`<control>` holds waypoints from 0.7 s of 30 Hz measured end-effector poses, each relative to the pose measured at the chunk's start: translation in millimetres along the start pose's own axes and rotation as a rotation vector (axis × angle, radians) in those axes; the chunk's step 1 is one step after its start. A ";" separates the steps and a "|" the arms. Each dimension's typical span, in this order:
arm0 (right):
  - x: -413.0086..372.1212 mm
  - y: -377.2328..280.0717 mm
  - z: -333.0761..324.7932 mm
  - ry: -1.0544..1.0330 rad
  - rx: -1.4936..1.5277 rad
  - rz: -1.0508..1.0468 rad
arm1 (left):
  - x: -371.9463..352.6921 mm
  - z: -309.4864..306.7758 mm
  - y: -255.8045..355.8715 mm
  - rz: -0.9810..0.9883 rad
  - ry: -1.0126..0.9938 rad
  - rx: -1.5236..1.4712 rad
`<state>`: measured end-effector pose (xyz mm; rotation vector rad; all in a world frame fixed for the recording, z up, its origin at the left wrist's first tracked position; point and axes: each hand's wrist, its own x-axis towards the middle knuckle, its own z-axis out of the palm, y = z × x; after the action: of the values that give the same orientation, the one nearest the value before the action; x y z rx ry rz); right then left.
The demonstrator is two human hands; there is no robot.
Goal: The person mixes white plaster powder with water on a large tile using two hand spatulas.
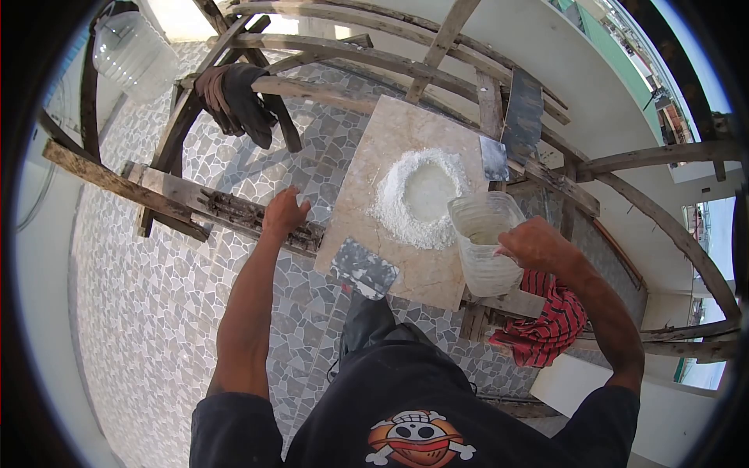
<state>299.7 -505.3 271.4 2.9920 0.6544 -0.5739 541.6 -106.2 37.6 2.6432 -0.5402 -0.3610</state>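
My right hand [540, 248] is closed on the edge of a clear, ribbed plastic container [490, 269], tilted beside a ring of white powder [394, 199]. A little murky liquid shows inside the container. Within the ring lies a pool of whitish liquid [433, 191], all of it on a beige marble-like slab [359, 183]. To the left of the slab, my left hand [285, 210] hovers near a wooden plank with its fingers apart, holding nothing. A plaster-smeared flat metal blade [365, 268] rests at the slab's near edge. Another small metal blade [493, 158] sits at its far right corner.
Rough wooden beams [343, 51] frame the far side and both flanks. Dark cloths [238, 97] hang over a beam at left, near a large clear water jug [134, 54]. Red-and-black striped cloth [546, 320] lies at right. A dark flat sheet [523, 113] leans beyond the slab.
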 end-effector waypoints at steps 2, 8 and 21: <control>0.2 0.2 0.1 -0.003 0.001 0.001 | 0.2 0.8 -0.7 0.009 0.007 0.000; 0.9 0.9 1.5 -0.005 0.004 -0.001 | 0.4 0.9 -1.2 0.014 0.008 -0.004; 1.4 -2.0 -1.4 0.003 -0.009 -0.006 | 1.0 2.0 -2.4 0.019 0.001 0.003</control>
<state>300.6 -502.8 272.4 2.9836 0.6646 -0.5656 542.7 -105.3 34.6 2.6395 -0.5652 -0.3536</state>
